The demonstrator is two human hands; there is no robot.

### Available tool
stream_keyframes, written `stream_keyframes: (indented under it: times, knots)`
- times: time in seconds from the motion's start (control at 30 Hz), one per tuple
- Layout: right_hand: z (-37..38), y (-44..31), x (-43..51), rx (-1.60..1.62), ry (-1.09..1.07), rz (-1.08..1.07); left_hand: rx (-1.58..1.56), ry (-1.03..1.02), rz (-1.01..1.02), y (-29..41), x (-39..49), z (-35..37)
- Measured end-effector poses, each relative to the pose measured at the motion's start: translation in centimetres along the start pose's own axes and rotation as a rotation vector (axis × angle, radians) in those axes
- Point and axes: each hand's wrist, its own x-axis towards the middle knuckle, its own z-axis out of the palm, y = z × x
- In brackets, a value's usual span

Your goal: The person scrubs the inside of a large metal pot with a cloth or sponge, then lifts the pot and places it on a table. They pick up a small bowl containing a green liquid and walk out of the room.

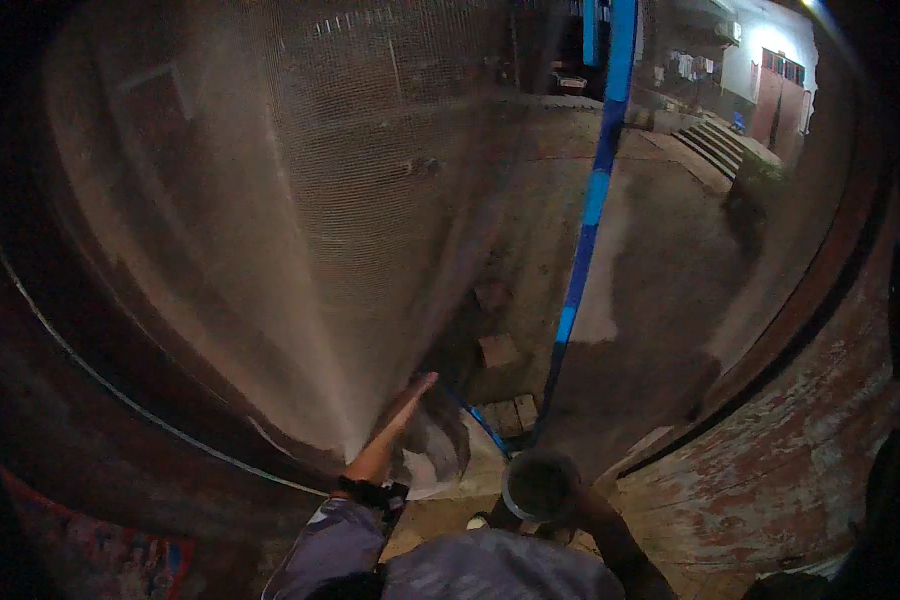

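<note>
My left arm reaches forward, a dark band on its wrist. My left hand is against a sheer mesh curtain; the fingers are too dim to show whether they grip it. A strip in light and dark blue bands runs down from the top, and a shorter blue strip lies near my left hand. Close to my body, my right hand holds a round, dark container with a pale rim. Its inside is too dark to make out. Part of a shoe shows below.
Weathered doorway surfaces curve along the right. Beyond the curtain, several blocks lie on the ground. Farther off are steps, a blue chair, hanging laundry and a lit building's double door.
</note>
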Motion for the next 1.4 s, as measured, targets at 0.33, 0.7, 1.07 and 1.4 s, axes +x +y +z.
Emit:
stream_keyframes:
  times: [0.33, 0.7, 1.07, 1.4]
  knots:
    - [-2.4, 8.7, -0.3, 0.7, 0.028, 0.578, -0.062, 0.425, 0.14, 4.6, -6.9, -8.4]
    - [-2.3, 11.2, 0.6, 0.884, 0.118, 0.712, -0.022, 0.524, 0.152, 5.5, -7.4, -6.9]
    - [-4.5, 14.0, 1.6, 0.64, 0.114, 0.627, -0.004, 0.523, 0.17, 5.0, -7.2, -6.4]
    - [-8.7, 21.5, 1.4, -0.392, 0.164, 0.426, 0.079, 0.497, 0.157, 5.2, -6.5, -7.8]
